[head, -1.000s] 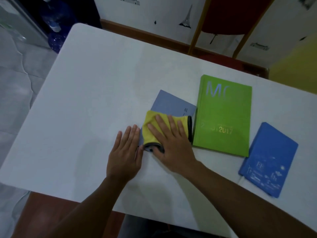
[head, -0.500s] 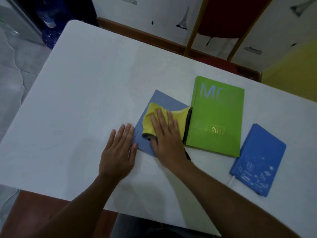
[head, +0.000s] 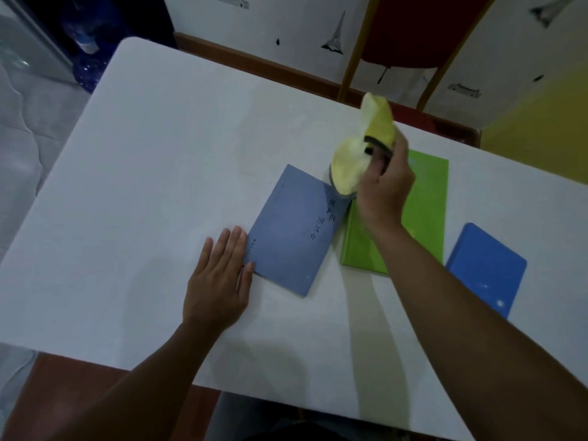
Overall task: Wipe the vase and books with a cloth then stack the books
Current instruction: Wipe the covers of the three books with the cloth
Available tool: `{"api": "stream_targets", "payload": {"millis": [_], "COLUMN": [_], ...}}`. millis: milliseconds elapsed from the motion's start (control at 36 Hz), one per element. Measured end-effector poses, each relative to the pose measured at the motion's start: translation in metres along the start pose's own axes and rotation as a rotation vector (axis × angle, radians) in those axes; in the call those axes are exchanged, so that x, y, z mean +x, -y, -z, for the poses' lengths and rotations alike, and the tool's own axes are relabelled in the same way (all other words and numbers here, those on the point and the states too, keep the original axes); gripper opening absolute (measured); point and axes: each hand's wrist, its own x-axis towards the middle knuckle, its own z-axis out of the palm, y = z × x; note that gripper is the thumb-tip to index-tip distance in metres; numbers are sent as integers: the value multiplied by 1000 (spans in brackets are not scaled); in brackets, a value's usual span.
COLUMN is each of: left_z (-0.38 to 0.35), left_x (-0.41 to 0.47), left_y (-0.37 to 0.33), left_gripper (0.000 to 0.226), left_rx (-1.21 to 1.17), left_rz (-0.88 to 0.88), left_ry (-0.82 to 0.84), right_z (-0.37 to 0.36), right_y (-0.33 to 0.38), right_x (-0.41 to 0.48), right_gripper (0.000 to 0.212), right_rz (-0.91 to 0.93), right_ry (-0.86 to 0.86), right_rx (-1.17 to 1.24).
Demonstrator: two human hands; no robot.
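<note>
Three books lie flat on the white table (head: 152,173). A grey-blue book (head: 292,230) sits in the middle, a green book (head: 426,211) to its right, and a smaller bright blue book (head: 486,268) at the far right. My right hand (head: 381,189) is raised above the gap between the grey-blue and green books, gripping a yellow cloth (head: 359,154) with a dark edge that hangs off the table. My left hand (head: 219,281) rests flat on the table, fingers touching the grey-blue book's left edge. No vase is in view.
A chair with a red back and yellow legs (head: 397,49) stands behind the table's far edge. A blue water bottle (head: 86,49) stands on the floor at the far left. The table's near edge runs just below my forearms.
My right hand has lifted the yellow cloth off the grey-blue book and moved it up and to the right. The book's cover is now uncovered. My left hand has stayed at its edge.
</note>
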Motion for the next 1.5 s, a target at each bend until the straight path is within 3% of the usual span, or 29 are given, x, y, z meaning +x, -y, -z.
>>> {"api": "stream_targets", "payload": {"millis": [83,139,306,361,611,778,833,917,972,1028,1111,1250,1389,1500], "left_z": [-1,-2,-2,-2,-2,-2,-3,-2,-1,0,0,-2,1,0], "left_x": [0,-1,0,0,-1,1,0,0,0,0,-1,-1,0,1], "left_y": [1,1,1,2,4,1,2,2,1,0,0,1,1,0], "left_gripper": [61,62,60,60,63,60,60,60,60,60,60,58,57,57], "left_rx": [-5,-2,9,13,9,-10,-13,-19,-20,-16,-21,-16,-6,-4], "left_rz": [3,2,-19,-25,-42,-30,-27,-20,-16,-16,-19,-27,-48,-31], "left_ry": [2,6,-31,-50,-49,-75,-74,-50,-35,-32,-46,-79,-71,-76], "right_z": [11,15,2,-4,43,71,74,68,58,46,21,-13,-4,-1], "right_y": [5,8,-23,-37,-45,-40,-31,-13,-3,5,5,-15,-18,-34], "right_x": [-9,-30,-137,-170,-226,-203,-178,-131,-101,-76,-62,-117,-183,-153], "right_gripper": [43,46,52,51,39,43,40,36,35,38,44,51,52,56], "right_rz": [82,173,441,565,613,460,348,218,208,223,258,387,640,680], "right_ry": [-76,-26,568,664,748,735,636,337,181,128,252,688,674,648], "right_rx": [6,-11,-274,-302,-100,18,54,43,19,-3,-116,-364,-355,-466]}}
